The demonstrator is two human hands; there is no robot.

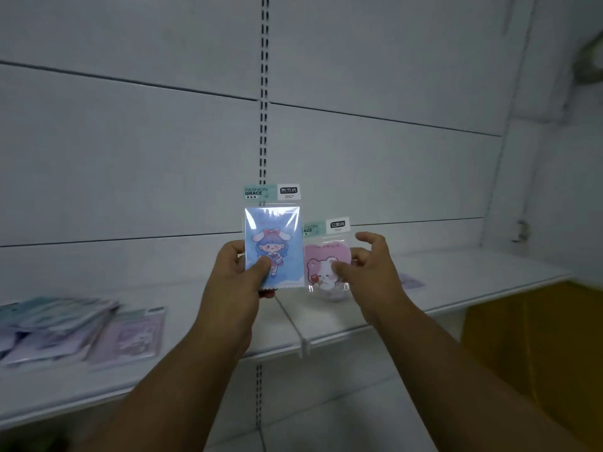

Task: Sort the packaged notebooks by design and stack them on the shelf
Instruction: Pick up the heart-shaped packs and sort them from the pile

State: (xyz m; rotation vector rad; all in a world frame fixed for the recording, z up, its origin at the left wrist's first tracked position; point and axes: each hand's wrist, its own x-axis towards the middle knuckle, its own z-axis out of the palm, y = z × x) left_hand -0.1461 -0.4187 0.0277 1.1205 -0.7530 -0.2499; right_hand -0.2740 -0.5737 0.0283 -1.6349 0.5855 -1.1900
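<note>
A blue packaged notebook (273, 247), printed with a rabbit-eared girl, is held upright at the centre of the view, its "FASHION GRACE" header card at the 12 o'clock end. It is clamped at its lower edge by the left hand (239, 272), with the thumb pressed on the front and the fingers hidden behind. Just at 3 o'clock of it, and partly overlapped by its edge, a pink packaged notebook (326, 265) with a white bear is gripped by the right hand (368, 265); the thumb is laid on the front, while the forefinger is lifted clear at the pack's 1 o'clock corner. Both packs are held above the white shelf (359, 318), not touching it. At 9 o'clock on the shelf, a heap of pale blue packs (55, 316) is seen, with a lilac pack (130, 337) lying flat just at 3 o'clock of the heap. Another pale pack (411, 282) is seen lying on the shelf at 3 o'clock of the right hand, too blurred for its design to be told.
</note>
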